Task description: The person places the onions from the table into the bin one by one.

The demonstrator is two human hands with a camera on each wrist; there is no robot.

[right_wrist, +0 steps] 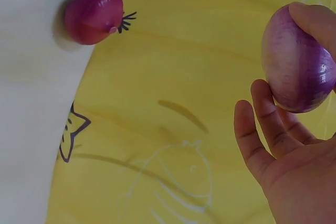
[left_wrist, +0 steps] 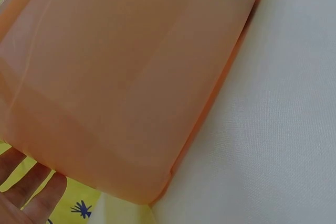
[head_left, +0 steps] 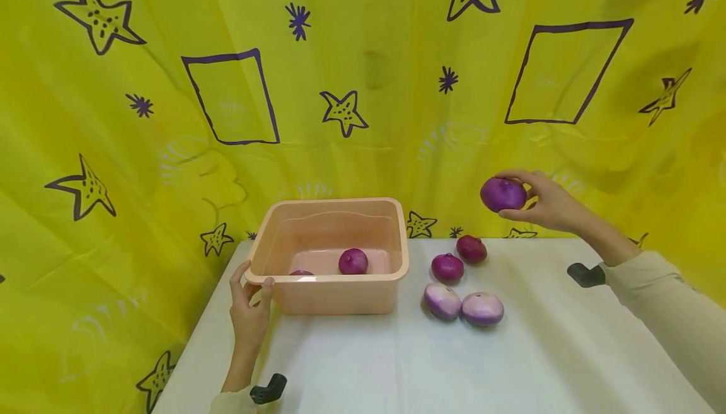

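Observation:
My right hand [head_left: 547, 203] holds a purple onion [head_left: 503, 195] up above the table's right side, thumb and fingers at its edges. In the right wrist view, that onion [right_wrist: 296, 59] shows a pale half and a purple half. My left hand [head_left: 251, 310] grips the front left corner of a peach plastic tub [head_left: 340, 294], its thumb at the front and fingers at the side. Inside the tub lies a red onion [head_left: 353, 261]; a second onion [head_left: 302, 273] is mostly hidden behind the front wall.
Right of the tub, two red onions [head_left: 447, 268] lie toward the back edge of the white table [head_left: 351, 363]. In front of them sit two pale onions [head_left: 482, 309] with purple undersides. A yellow patterned curtain [head_left: 363, 168] hangs behind and to the left.

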